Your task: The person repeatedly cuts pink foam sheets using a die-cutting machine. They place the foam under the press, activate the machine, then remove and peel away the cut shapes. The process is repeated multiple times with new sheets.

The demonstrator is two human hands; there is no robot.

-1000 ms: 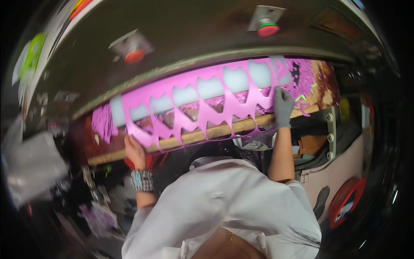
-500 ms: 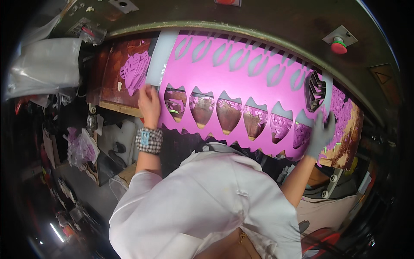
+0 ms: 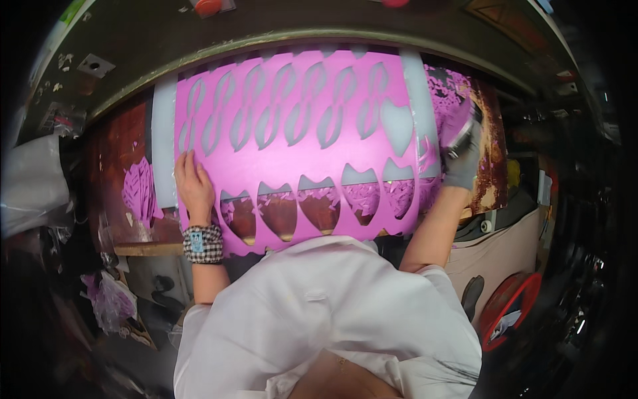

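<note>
A pink sheet [image 3: 266, 165] with rows of leaf-shaped and pointed cutouts lies over a pale grey board [image 3: 165, 133], its near edge hanging toward me. My left hand [image 3: 194, 186] rests on the sheet's left edge, fingers stretched out. My right hand [image 3: 464, 159], in a grey glove, is closed on a dark metal cutting die [image 3: 460, 141] past the board's right end. A pink piece [image 3: 456, 116] shows at the die, blurred by motion. Near the sheet's right edge, a pointed opening [image 3: 397, 128] bares the grey board. Left of the board sits a pile of cut pink pieces [image 3: 138, 193].
Pink scraps [image 3: 446, 85] cover the worn wooden table [image 3: 492, 169] at the right. A dark green machine beam [image 3: 279, 21] spans the far side, with a red button [image 3: 207, 6]. Clear plastic [image 3: 33, 176] hangs at the left; a red ring-shaped object [image 3: 530, 298] stands low at the right.
My view has shifted. My right hand has taken hold of the die and carried it right, off the sheet, uncovering a pointed opening. My left hand has moved further onto the sheet's left edge.
</note>
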